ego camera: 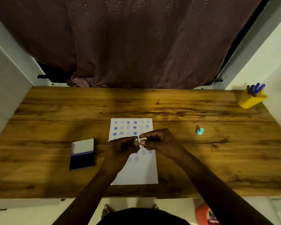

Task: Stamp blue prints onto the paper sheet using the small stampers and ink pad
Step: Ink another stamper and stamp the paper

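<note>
A white paper sheet [137,172] lies on the wooden table [201,159], covered in its upper half with rows of blue smiley and heart prints. Above the sheet's middle, my left hand [122,147] and my right hand [159,141] meet, both pinching a small white stamper [141,139] between their fingertips. The open ink pad [82,154], with its dark blue pad and raised lid, sits left of the sheet. A second, teal stamper [199,131] lies on the table to the right.
A yellow cup [250,99] holding blue pens stands at the back right corner. A brown curtain [136,43] hangs behind the table. White walls flank both sides. An orange object [203,215] sits on the floor at lower right.
</note>
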`<act>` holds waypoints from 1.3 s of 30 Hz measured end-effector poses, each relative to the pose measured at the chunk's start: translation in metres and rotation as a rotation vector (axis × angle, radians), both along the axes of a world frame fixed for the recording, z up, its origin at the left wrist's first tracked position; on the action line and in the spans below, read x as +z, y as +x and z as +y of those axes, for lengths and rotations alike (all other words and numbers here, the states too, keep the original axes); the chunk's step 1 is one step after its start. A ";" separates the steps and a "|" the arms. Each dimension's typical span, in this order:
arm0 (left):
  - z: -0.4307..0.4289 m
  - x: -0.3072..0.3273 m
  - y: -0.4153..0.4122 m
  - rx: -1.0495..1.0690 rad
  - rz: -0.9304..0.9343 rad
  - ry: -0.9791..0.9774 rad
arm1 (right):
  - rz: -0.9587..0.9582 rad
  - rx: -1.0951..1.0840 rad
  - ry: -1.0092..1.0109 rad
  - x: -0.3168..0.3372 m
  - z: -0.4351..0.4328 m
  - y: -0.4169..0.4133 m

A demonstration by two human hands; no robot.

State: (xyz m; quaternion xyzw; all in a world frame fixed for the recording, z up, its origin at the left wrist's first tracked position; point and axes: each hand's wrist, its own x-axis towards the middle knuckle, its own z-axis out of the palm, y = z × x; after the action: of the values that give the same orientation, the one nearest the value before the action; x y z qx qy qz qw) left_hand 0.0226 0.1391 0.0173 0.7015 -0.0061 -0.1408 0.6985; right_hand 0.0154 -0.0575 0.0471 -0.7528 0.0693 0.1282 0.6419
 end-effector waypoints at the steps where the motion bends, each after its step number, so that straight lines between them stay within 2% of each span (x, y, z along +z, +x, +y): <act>1: 0.009 -0.002 0.000 0.021 0.002 -0.003 | -0.032 0.017 -0.044 -0.001 0.006 0.003; 9: 0.092 0.002 -0.001 0.240 0.029 0.069 | -0.145 0.133 -0.407 -0.004 0.073 0.023; 15: 0.161 -0.006 -0.010 0.394 0.013 0.075 | -0.228 0.334 -0.586 -0.020 0.141 0.029; 18: 0.183 -0.007 -0.018 0.392 -0.007 0.093 | -0.309 0.439 -0.699 -0.025 0.169 0.030; 25: 0.215 -0.011 -0.030 0.488 0.054 0.031 | -0.321 0.661 -0.990 -0.037 0.222 0.043; 32: 0.236 -0.017 -0.026 0.514 0.087 0.009 | -0.233 0.689 -1.058 -0.046 0.241 0.044; 39: 0.236 -0.022 -0.014 0.471 0.113 0.041 | -0.239 0.707 -1.126 -0.047 0.253 0.042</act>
State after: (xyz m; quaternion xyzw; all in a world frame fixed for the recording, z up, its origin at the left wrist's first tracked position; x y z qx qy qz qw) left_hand 0.0088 0.3755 -0.0050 0.6886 0.1995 -0.0131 0.6970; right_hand 0.0572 0.1953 -0.0002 -0.9589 -0.1962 0.1908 0.0742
